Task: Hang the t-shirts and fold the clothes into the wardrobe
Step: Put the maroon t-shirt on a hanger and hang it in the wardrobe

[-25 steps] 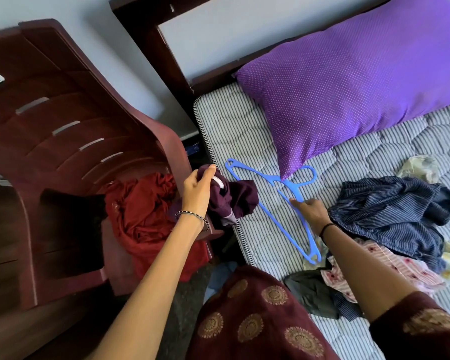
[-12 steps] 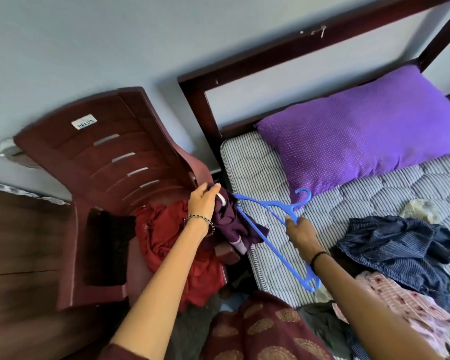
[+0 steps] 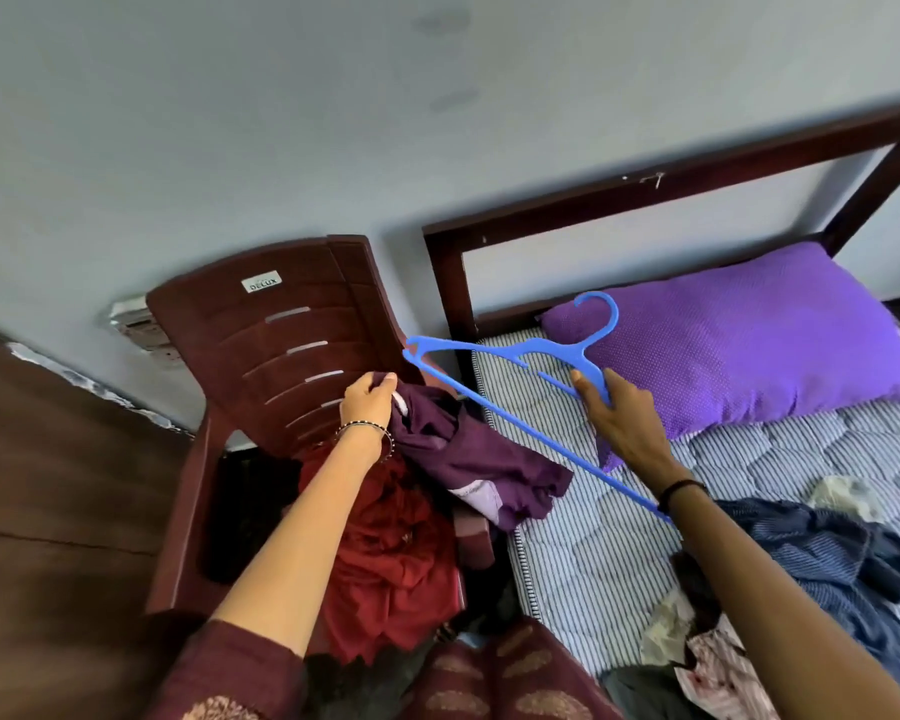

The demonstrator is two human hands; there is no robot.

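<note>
Though behind forearm point(image 3: 749, 579), tip of hanger point(image 3: 586, 351).

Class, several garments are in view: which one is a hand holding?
The purple garment, gripped by the left hand; the red heap and striped blue shirt lie unheld.

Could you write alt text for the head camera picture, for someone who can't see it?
A person's left hand grips a dark purple garment above a maroon plastic chair heaped with red cloth, while the right hand holds a blue plastic hanger over a striped mattress with a purple pillow.
</note>
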